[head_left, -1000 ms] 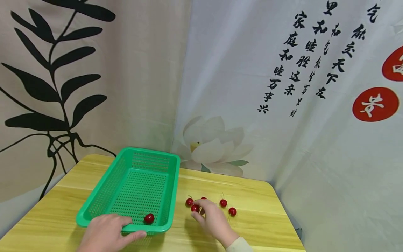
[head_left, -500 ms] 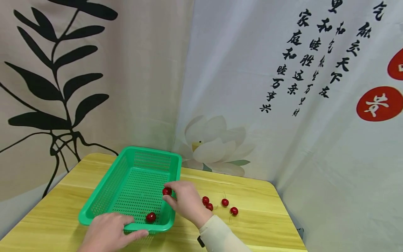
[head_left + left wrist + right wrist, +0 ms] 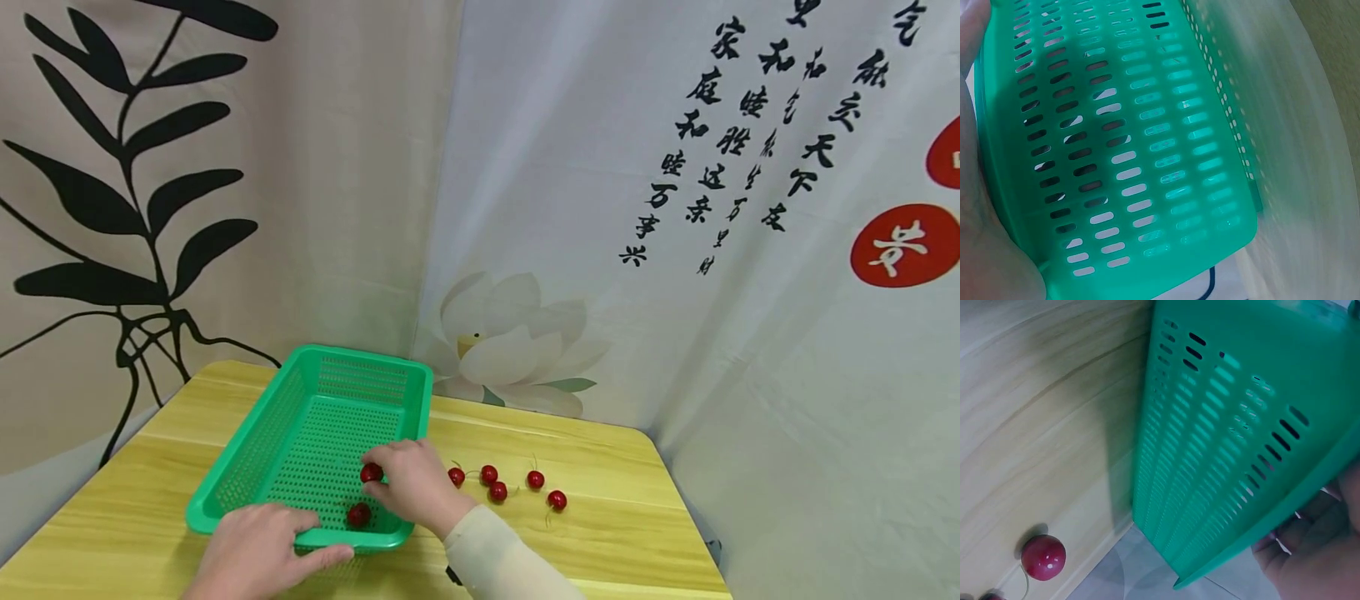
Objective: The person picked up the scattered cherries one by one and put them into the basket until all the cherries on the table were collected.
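My left hand (image 3: pixel 251 550) grips the near rim of the green plastic basket (image 3: pixel 197 500), thumb outside and fingers over the edge. In the left wrist view that hand (image 3: pixel 991 244) lies along the basket's slotted wall (image 3: pixel 1116 156). Over the basket's near right part, my right hand (image 3: pixel 420 487) pinches a red cherry (image 3: pixel 371 473) between thumb and fingers. Another cherry (image 3: pixel 358 515) lies on the basket floor just below it. From the right wrist camera, the right hand (image 3: pixel 1316 550) is partly hidden behind the basket rim, and its cherry cannot be made out.
Several cherries with stems, among them one nearest the basket (image 3: pixel 456 477) and one at the far right (image 3: pixel 557 500), lie on the wooden table (image 3: pixel 615 533) right of the basket. A printed curtain (image 3: pixel 345 167) hangs behind the table.
My right hand has picked a cherry up from the table and carried it left over the basket's side into the space above its floor. The left hand keeps its place on the rim.
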The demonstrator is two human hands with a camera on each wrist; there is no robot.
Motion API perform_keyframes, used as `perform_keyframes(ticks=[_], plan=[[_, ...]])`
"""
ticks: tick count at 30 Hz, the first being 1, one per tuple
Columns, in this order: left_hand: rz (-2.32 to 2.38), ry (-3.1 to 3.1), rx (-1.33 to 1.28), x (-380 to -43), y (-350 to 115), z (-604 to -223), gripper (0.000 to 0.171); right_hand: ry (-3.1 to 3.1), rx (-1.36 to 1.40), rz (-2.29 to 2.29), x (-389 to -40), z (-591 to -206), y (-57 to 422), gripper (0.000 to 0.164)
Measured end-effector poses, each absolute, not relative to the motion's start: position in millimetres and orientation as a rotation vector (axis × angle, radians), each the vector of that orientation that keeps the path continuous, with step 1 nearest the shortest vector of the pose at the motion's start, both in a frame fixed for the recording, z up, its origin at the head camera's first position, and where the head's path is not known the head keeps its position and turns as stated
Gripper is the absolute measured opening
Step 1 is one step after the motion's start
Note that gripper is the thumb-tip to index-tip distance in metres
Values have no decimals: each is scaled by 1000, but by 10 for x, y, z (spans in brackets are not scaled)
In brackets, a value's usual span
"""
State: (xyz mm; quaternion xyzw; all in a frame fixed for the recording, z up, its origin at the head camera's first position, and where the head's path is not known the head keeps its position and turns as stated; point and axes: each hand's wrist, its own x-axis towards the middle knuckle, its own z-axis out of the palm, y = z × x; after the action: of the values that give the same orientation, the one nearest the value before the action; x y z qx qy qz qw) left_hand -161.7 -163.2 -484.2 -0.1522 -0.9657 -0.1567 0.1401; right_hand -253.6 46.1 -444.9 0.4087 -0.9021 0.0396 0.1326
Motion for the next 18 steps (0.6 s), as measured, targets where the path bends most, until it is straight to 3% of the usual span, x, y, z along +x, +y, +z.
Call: perform_keyframes(ticks=[8, 18], plan=[[-464, -2775, -457, -1604, -1638, -4826, 45, -2715, 1283, 78, -2544, -4471, 357, 30], [-485, -2780, -461, -1603, -1638, -4833, 48, -2906, 1198, -173, -2561, -4508, 218, 39]])
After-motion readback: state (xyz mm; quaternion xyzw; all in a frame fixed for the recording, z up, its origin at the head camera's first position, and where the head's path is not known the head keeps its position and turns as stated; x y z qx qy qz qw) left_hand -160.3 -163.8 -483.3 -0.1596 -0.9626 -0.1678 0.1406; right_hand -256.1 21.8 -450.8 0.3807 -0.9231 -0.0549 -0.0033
